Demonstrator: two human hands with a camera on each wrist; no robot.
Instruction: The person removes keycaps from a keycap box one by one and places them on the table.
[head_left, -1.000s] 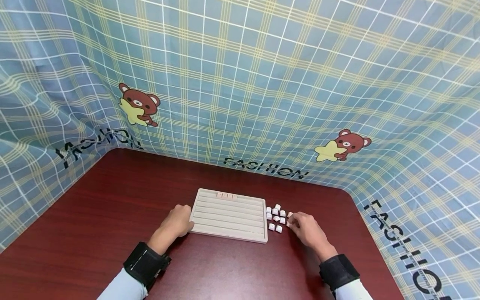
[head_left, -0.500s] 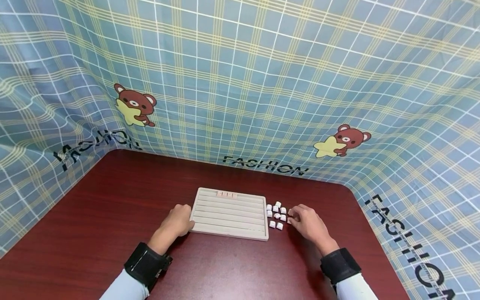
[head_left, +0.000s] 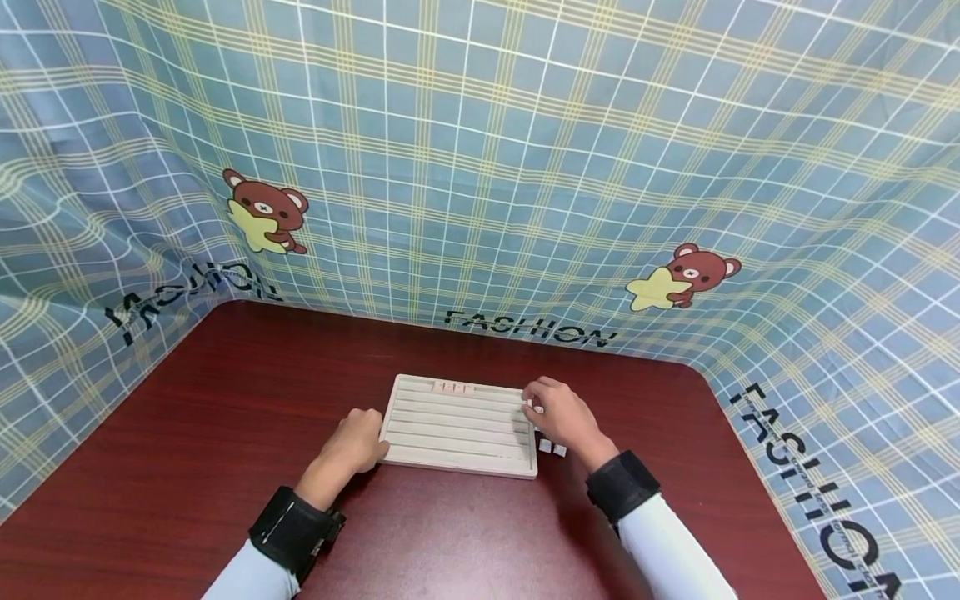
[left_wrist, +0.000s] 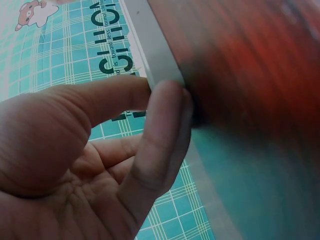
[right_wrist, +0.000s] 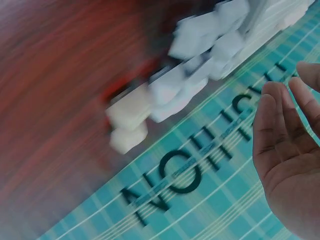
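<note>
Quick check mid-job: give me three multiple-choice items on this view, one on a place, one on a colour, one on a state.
1. Where is the right hand?
A. over the grooved tray's right edge
B. at the table's left corner
C. on the curtain

2. What colour is the table?
A. white
B. dark red
C. green

3. How is the left hand placed?
A. lifted clear of everything
B. its grip pinching the tray at the left edge
C. flat on the loose tiles

Key: 1 A, the head view shows the hand there. 2 B, reddish wood grain. 3 B, the left wrist view shows thumb and finger on the rim.
</note>
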